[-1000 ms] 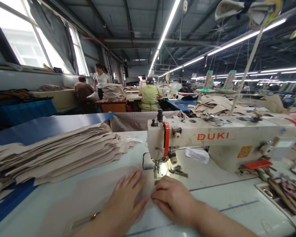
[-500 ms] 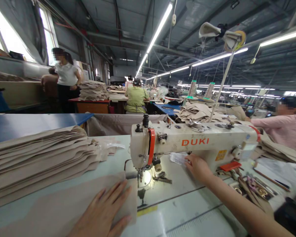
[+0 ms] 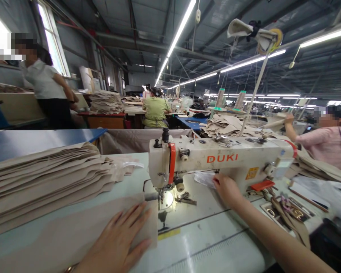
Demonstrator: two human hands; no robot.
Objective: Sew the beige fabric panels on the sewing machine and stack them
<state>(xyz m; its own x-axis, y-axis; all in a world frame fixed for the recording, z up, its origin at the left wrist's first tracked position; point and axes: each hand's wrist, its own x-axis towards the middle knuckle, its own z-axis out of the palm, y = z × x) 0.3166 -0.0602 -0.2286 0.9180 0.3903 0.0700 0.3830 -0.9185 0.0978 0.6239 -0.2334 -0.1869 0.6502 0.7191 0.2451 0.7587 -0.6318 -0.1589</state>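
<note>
My left hand [image 3: 122, 235] lies flat with fingers stretched over a beige fabric piece [image 3: 71, 227], whose right edge is beside the needle area. My right hand [image 3: 226, 189] reaches under the arm of the sewing machine [image 3: 193, 159]. Its fingers are pinched at the end of a clear plastic strip [image 3: 203, 178]; the fingertips are partly hidden. The needle and presser foot [image 3: 161, 195] stand over the lit needle plate [image 3: 168, 201], left of small metal snips [image 3: 187, 198].
A tall stack of beige fabric pieces [image 3: 45, 182] lies at left, with clear plastic [image 3: 119, 168] at its end. At right, a tray [image 3: 287, 212] holds rings and straps. A person in pink [image 3: 326, 132] works at right; another in white [image 3: 48, 83] stands at far left.
My right hand's fingers have closed at the clear plastic strip. My left hand stays flat on the fabric. The person in white has come left and nearer; the one in pink has raised a hand.
</note>
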